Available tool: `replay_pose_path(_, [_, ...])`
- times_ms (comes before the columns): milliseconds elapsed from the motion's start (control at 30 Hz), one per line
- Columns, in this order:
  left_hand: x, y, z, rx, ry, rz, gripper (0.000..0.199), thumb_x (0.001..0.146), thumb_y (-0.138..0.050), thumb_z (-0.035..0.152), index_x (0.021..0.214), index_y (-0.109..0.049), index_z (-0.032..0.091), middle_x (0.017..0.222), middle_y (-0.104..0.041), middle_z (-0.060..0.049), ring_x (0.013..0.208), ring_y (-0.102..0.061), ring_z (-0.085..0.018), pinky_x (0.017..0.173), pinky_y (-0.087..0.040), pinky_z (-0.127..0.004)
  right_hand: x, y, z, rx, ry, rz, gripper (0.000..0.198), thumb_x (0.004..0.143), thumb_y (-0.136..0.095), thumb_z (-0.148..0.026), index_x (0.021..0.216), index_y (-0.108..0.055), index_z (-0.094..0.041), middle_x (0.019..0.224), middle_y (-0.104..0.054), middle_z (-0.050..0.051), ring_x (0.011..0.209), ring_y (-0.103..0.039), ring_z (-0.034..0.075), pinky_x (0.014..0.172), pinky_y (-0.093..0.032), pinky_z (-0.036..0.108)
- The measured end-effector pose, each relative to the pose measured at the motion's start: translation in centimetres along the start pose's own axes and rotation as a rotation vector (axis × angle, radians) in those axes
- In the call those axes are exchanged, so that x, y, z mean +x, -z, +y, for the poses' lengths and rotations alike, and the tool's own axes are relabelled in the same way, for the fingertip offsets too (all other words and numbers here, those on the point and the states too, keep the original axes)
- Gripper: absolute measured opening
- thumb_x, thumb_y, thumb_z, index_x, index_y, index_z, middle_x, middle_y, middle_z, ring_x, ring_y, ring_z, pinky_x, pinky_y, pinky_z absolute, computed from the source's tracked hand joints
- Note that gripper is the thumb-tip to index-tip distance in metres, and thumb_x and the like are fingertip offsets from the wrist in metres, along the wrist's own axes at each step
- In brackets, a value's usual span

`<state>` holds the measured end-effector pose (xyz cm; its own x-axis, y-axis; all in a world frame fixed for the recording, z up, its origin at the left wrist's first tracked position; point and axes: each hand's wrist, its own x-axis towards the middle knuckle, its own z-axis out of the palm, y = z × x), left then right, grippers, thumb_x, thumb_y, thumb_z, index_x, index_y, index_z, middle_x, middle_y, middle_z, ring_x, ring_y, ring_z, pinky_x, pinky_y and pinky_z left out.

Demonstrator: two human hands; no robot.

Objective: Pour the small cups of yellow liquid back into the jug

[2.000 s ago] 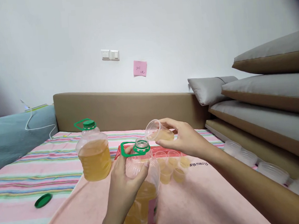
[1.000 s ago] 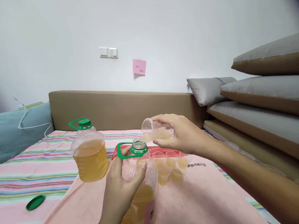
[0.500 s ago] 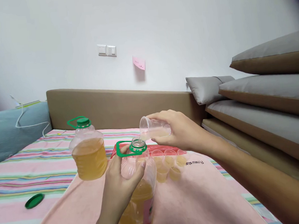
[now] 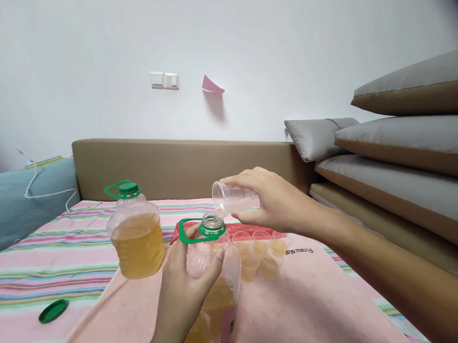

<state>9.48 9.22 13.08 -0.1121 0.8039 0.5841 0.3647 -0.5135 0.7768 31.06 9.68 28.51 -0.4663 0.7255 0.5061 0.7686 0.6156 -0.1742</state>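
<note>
Clear cup (image 4: 237, 198) tipped at the mouth of an open bottle (image 4: 221, 299); spill risk noted.
Observed: bottle upright on pink cloth (image 4: 296, 314), clasped at the shoulder by left hand (image 4: 185, 285), thumb in front, fingers partly hidden behind, beside green handle (image 4: 200, 240). Pinched between thumb and fingers of right hand (image 4: 275, 198): the cup, nearly on its side, lip just at the opening; contact there impossible to confirm. Main hazard, as judged: spillage down the neck onto the cloth, from lost alignment between lip and narrow opening or from too quick a tilt. Secondary: buckling of the thin cup wall under too hard a pinch; toppling of the bottle under a sideways push, most serious towards the part-filled cups (image 4: 269, 267) just beside. Farther left: capped bottle (image 4: 137, 247), loose green lid (image 4: 53, 311).
</note>
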Motion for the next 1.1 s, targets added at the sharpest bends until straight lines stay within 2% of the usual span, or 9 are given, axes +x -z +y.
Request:
replay_pose_path(300, [0.0, 0.1, 0.0, 0.015, -0.043, -0.019, 0.045, 0.093, -0.078, 0.053, 0.132, -0.069, 0.034, 0.140, -0.073, -0.003, 0.137, -0.064, -0.033, 0.117, -0.046, -0.052, 0.4, 0.3, -0.1, -0.007, 0.043, -0.036, 0.065, 0.087, -0.079, -0.014, 0.151, -0.068, -0.017, 0.130, -0.075, 0.008, 0.116, -0.063, 0.028, 0.103, -0.052, 0.045])
replay_pose_path(667, [0.0, 0.1, 0.0, 0.002, -0.031, -0.019, 0.047, 0.091, -0.078, 0.054, 0.131, -0.068, 0.032, 0.139, -0.073, -0.004, 0.135, -0.064, -0.034, 0.117, -0.046, -0.055, 1.1, 0.6, -0.7, -0.046, 0.073, -0.082, 0.067, 0.088, -0.078, -0.013, 0.154, -0.067, -0.022, 0.134, -0.073, 0.010, 0.122, -0.060, 0.031, 0.108, -0.050, 0.048])
replay_pose_path(1100, [0.2, 0.3, -0.2, 0.031, -0.013, -0.046, 0.053, 0.092, -0.077, 0.056, 0.137, -0.066, 0.032, 0.143, -0.072, -0.007, 0.139, -0.063, -0.036, 0.118, -0.046, -0.054, 2.1, 1.8, -2.3, -0.231, 0.195, -0.172, 0.062, 0.092, -0.071, -0.009, 0.152, -0.068, -0.025, 0.141, -0.072, 0.011, 0.126, -0.057, 0.032, 0.104, -0.046, 0.046])
